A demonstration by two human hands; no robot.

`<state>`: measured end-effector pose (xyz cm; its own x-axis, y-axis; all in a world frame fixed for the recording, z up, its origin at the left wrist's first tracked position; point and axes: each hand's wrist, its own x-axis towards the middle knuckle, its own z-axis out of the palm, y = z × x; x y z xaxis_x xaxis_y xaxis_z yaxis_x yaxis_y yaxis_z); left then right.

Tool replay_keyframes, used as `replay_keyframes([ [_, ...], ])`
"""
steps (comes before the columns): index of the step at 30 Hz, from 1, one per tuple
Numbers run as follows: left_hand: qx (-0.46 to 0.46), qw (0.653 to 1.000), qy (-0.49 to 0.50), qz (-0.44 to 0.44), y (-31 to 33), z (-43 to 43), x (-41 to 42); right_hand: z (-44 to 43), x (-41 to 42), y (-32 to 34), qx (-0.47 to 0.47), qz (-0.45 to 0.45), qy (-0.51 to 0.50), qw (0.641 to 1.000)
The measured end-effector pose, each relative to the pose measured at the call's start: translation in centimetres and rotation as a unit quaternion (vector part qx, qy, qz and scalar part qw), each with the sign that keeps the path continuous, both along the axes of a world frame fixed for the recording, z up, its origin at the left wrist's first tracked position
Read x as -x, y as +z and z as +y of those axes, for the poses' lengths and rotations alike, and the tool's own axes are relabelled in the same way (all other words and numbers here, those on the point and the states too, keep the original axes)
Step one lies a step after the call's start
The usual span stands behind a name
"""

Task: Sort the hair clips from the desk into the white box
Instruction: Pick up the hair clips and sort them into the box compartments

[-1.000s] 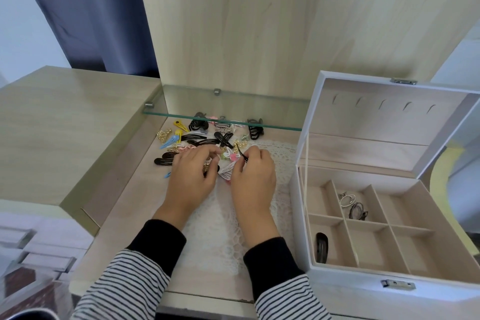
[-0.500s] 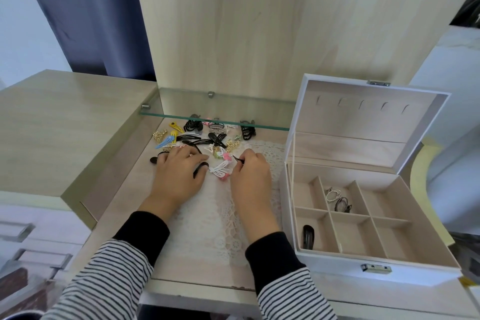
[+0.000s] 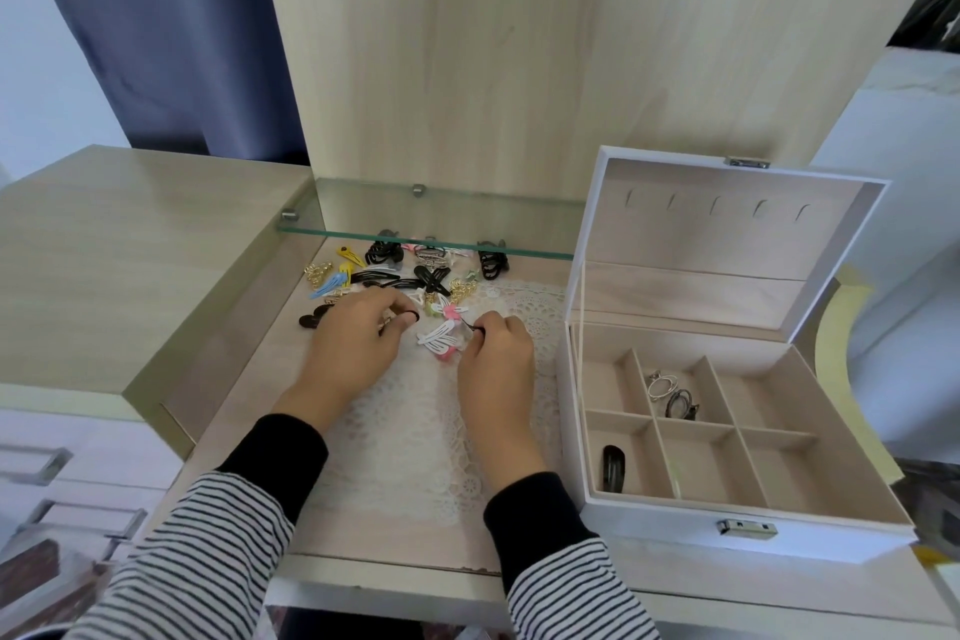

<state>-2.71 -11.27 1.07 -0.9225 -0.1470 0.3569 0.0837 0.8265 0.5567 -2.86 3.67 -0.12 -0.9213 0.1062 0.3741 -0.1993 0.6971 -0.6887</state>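
Observation:
Several hair clips point(image 3: 395, 278) in black, gold, yellow, blue, white and pink lie piled at the back of the desk recess. My left hand point(image 3: 353, 343) holds a black clip point(image 3: 408, 316) between its curled fingers. My right hand point(image 3: 496, 359) pinches a thin black clip point(image 3: 471, 326) beside a bunch of white and pink clips point(image 3: 441, 335). The white box point(image 3: 727, 533) stands open on the right. A black clip point(image 3: 613, 467) lies in its front left compartment, and silver and dark clips point(image 3: 672, 392) in the rear middle one.
A white lace mat point(image 3: 415, 442) covers the recess floor under my hands. A glass shelf point(image 3: 426, 237) crosses above the back of the clip pile. The box lid point(image 3: 727, 234) stands upright. The raised desk top point(image 3: 130, 265) lies left, with drawers point(image 3: 41, 463) below.
Both hands drew slightly apart, uncovering the white and pink clips between them. My left hand now shows a black clip in its fingers. The camera view shifted a little.

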Motion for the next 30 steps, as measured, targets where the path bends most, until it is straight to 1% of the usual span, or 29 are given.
replay_keyframes([
  [3, -0.115, 0.993, 0.007, -0.020, 0.5, 0.7, -0.1, -0.2, 0.1, -0.7, 0.008, 0.021, -0.017, 1.000],
  [7, -0.228, 0.973, -0.012, -0.030, 0.3, 1.2, 0.4, -0.4, 0.1, -1.2, 0.015, 0.044, -0.032, 0.998],
  [14, -0.314, 0.948, -0.012, -0.059, 0.4, 1.9, 0.4, -0.2, 0.3, -1.6, 0.014, 0.047, -0.035, 0.998],
  [17, -0.316, 0.947, -0.007, -0.054, 0.5, 1.9, 0.3, -0.2, 0.2, -1.6, 0.013, 0.048, -0.035, 0.998],
  [21, -0.271, 0.961, -0.009, -0.055, 0.4, 1.6, 0.2, -0.4, 0.2, -1.5, 0.014, 0.047, -0.030, 0.998],
  [25, -0.273, 0.960, -0.013, -0.056, 0.5, 1.4, 0.0, -0.5, 0.0, -1.4, 0.005, 0.056, -0.026, 0.998],
  [30, -0.285, 0.957, -0.014, -0.045, 0.9, 1.8, -0.5, -0.5, -0.3, -0.8, -0.005, 0.043, -0.021, 0.999],
])
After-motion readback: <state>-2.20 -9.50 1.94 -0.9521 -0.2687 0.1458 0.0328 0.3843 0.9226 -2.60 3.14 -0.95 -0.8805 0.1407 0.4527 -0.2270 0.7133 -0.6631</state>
